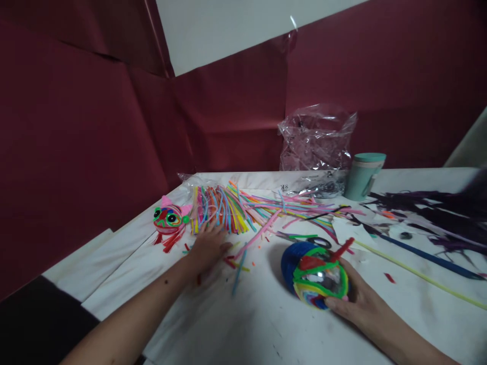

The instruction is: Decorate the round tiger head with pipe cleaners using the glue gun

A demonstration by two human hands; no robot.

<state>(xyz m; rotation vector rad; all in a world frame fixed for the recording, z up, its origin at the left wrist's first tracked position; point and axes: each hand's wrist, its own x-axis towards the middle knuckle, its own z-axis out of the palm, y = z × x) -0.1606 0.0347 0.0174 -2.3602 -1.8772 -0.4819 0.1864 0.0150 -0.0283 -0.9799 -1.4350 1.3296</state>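
My right hand (355,294) grips a rounded, mask-like craft piece (321,271) from its right side. Blue, green, red and yellow pipe cleaners cover much of that piece, and part of its shiny surface shows bare; a red strip sticks out at its upper right. Farther left, my left hand (209,243) stretches over the table with fingers apart. Its fingertips are at the near ends of a bundle of coloured pipe cleaners (218,208), partly in a clear sleeve. Whether they press on any of them I cannot tell. Scissors (321,242) lie just behind the craft piece.
A finished-looking animal face (169,220) with pink ears and red tassels sits at the left. Behind are a crinkled clear bag (317,147) and a green lidded cup (364,177). Dark purple strips (437,215) lie at right. Short offcuts (239,271) are scattered mid-table.
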